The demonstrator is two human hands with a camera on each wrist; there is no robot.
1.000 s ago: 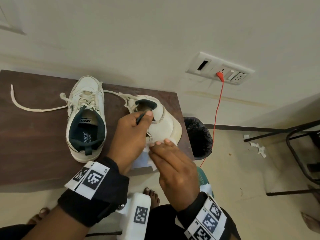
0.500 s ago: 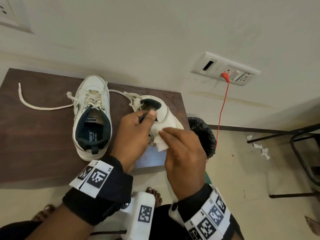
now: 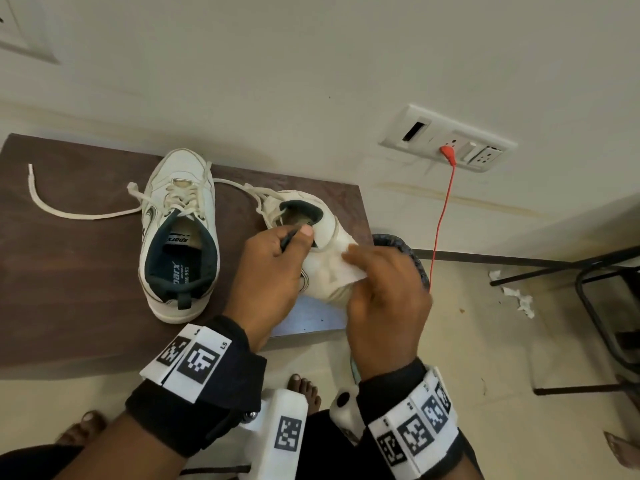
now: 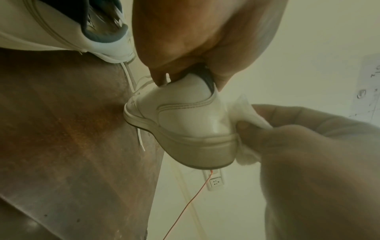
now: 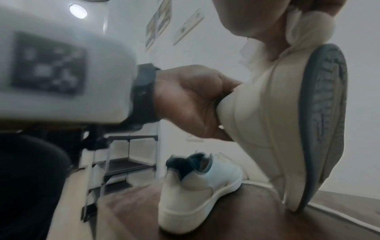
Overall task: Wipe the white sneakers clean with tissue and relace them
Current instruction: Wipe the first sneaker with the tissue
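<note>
Mid-wipe: L hand (image 3: 266, 271) gripping shoe (image 4: 180, 120) collar, R hand (image 3: 384, 299) pinching tissue (image 4: 244, 110) at heel; next, sole edge w/ firm pressure.

Two sneakers on table (image 3: 62, 258). Left sneaker (image 3: 178, 233) flat, toe toward wall. Right sneaker (image 3: 323, 251) near table's right edge, tipped up, between left hand (image 3: 270, 268) and right hand (image 3: 384, 299). Tissue (image 3: 349, 268) between right hand and sneaker heel. Bin (image 3: 410, 254) just right of table, on floor.
</note>
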